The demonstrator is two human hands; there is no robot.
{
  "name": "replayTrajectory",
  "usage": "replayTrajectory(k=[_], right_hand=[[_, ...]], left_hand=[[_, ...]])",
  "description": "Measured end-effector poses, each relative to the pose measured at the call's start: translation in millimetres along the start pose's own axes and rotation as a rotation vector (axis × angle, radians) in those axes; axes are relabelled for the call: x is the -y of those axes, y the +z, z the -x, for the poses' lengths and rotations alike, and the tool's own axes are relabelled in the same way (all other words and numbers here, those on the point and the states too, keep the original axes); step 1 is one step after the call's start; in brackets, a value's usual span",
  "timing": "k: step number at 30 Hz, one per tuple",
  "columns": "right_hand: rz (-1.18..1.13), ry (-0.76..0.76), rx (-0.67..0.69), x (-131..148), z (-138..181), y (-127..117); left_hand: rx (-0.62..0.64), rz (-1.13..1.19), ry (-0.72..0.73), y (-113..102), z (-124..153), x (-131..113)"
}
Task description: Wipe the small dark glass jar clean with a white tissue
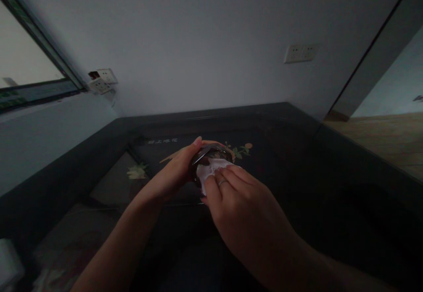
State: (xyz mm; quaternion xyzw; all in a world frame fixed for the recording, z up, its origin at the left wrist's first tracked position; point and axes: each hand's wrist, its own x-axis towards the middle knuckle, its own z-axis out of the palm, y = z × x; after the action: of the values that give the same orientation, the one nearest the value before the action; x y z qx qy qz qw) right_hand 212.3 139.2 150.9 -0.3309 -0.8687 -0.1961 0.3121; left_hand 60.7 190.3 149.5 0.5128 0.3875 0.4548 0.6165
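My left hand (178,170) is wrapped around a small dark, shiny object (211,154), held above a dark glass table (297,151). My right hand (231,195) presses a white tissue (209,170) against that object, fingers closed on the tissue; a ring shows on one finger. What the dark object is cannot be made out in the dim light.
The table has a flower pattern (241,150) and printed characters (162,141) under the glass. Wall sockets (300,53) sit on the white wall behind, more sockets (102,80) by a window (26,62) at left. A doorway opens at right. Something white (8,265) lies bottom left.
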Motion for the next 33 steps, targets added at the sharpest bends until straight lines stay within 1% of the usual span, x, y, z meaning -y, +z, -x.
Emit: replayTrajectory(k=[2,7,8,10,12,14,18,21,23,25,29,33], right_hand=[[-0.033,-0.009,-0.024,-0.3,-0.8,3.0],[-0.319,0.007,-0.161,-4.9,-4.0,11.5],[-0.337,0.005,-0.188,-3.6,-3.9,13.6],[-0.282,-0.019,-0.219,0.8,-2.9,17.9],[-0.168,-0.037,-0.202,5.6,-1.9,21.6],[-0.075,-0.029,-0.156,8.3,-1.4,23.9],[0.012,0.064,-0.072,6.1,-1.1,25.6],[0.105,0.115,-0.01,3.4,1.0,27.1],[0.156,0.13,0.022,2.6,2.8,29.4],[0.18,0.137,0.038,2.0,3.8,31.6],[0.126,0.125,0.002,-3.2,0.8,29.7],[-0.108,0.126,-0.022,-13.0,-4.8,18.6]], left_hand=[[-0.008,0.025,-0.015,0.9,0.1,-0.9],[-0.039,0.096,0.023,4.1,3.5,-8.3],[-0.037,0.109,0.022,4.7,4.6,-10.1],[-0.02,0.138,0.005,5.8,6.5,-12.8],[-0.014,0.165,-0.005,7.2,7.5,-13.8],[-0.036,0.169,0.005,8.7,6.9,-12.4],[-0.079,0.087,0.012,10.9,0.9,-2.7],[-0.142,0.008,0.021,9.9,-5.7,7.5],[-0.19,-0.056,0.066,8.0,-9.0,13.4],[-0.231,-0.14,0.144,5.9,-11.0,17.6],[-0.29,-0.242,0.287,5.2,-11.3,21.0],[-0.265,-0.149,0.301,9.4,-9.2,18.5]])
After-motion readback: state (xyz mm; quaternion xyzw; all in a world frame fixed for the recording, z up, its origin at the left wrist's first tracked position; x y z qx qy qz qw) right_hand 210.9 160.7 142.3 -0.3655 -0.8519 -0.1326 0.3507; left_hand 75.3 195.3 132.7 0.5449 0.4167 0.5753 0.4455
